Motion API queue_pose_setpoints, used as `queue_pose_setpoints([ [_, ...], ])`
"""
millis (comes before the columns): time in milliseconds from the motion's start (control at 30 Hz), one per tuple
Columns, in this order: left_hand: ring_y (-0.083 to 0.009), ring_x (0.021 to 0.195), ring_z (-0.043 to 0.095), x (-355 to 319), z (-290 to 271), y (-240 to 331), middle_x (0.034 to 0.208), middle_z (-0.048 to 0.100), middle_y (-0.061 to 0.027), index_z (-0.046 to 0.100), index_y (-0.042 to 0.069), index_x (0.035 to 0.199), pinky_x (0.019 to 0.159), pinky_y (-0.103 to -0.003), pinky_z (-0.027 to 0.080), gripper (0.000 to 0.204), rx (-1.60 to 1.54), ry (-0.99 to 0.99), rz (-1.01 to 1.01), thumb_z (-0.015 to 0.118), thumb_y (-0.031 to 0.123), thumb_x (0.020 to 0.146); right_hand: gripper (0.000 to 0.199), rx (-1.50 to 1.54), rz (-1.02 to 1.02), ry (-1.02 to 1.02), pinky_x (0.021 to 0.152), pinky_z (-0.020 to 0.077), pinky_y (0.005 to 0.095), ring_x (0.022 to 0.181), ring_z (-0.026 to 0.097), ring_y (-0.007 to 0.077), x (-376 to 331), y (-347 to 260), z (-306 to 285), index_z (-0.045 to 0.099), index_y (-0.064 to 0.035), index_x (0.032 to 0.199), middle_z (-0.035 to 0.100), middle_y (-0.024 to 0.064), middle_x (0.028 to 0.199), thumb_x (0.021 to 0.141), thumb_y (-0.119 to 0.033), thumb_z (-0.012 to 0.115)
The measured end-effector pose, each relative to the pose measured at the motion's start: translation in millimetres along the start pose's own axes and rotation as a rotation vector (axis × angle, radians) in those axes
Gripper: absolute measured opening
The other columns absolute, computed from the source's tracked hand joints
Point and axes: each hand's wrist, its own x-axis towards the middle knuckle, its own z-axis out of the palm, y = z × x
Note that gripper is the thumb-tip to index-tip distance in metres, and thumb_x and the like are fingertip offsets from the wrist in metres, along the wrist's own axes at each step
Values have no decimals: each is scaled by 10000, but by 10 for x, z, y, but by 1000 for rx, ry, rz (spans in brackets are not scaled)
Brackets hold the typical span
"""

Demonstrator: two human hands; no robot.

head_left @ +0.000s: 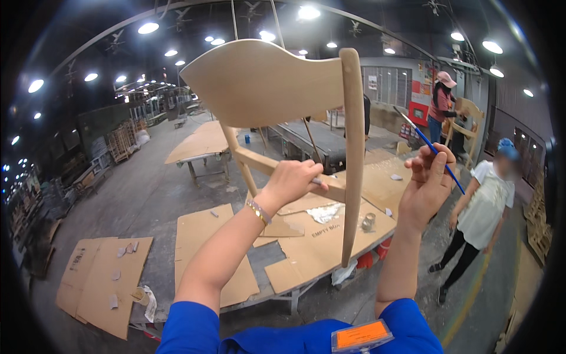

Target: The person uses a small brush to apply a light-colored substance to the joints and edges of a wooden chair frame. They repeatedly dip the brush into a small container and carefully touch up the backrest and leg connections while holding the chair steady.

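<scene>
Chair frame (265, 82) rises just beyond both hands (292, 180).

I can't see the part of the chair rail (259, 161) behind the left hand (293, 179); a blue sleeve (188, 327) hides some of the desk's (264, 258) near edge.

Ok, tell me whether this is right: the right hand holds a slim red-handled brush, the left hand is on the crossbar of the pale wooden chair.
Not red: the head view shows the right hand holding a slim blue-handled brush. The left hand is indeed on the crossbar of the pale wooden chair.
</scene>
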Motion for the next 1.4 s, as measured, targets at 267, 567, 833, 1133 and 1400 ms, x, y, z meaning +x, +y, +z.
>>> queue_pose_setpoints([
  [267, -263, 651, 649, 199, 35, -220, 669, 600, -42, 531, 107, 736, 561, -391, 485, 542, 84, -60, 46, 731, 595, 860, 263, -118, -416, 9, 824, 641, 360, 927, 715, 203, 286, 1065, 399, 496, 29, 1253, 668, 188, 1123, 1147, -204, 437],
  [567, -263, 603, 607, 115, 13, -379, 631, 548, -63, 480, 92, 634, 544, -385, 472, 613, 43, -61, -39, 810, 580, 805, 235, 9, -597, 37, 681, 656, 345, 787, 652, 172, 446, 1770, 588, 447, -7, 1187, 585, 170, 1072, 1135, -236, 464],
  [833, -248, 552, 526, -67, -126, -386, 583, 494, -61, 498, 88, 644, 512, -369, 412, 571, 99, -70, -215, 873, 501, 767, 341, 107, -452, 79, 673, 677, 340, 812, 714, 205, 385, 2090, 748, 451, 43, 1216, 647, 208, 1066, 1152, -284, 379],
  [1133, -246, 541, 538, -258, -274, -505, 586, 540, -63, 537, 89, 647, 513, -363, 418, 551, 193, -134, -304, 896, 497, 739, 320, 98, -433, 96, 599, 678, 325, 740, 671, 189, 220, 2397, 933, 437, 35, 1186, 595, 178, 1003, 1149, -279, 388],
  [1400, -240, 534, 548, -312, -310, -525, 589, 554, -66, 549, 81, 651, 511, -361, 427, 557, 202, -147, -371, 918, 495, 709, 312, 82, -491, 95, 556, 646, 291, 656, 654, 166, 201, 2542, 1063, 445, 34, 1173, 598, 193, 1006, 1149, -272, 386],
])
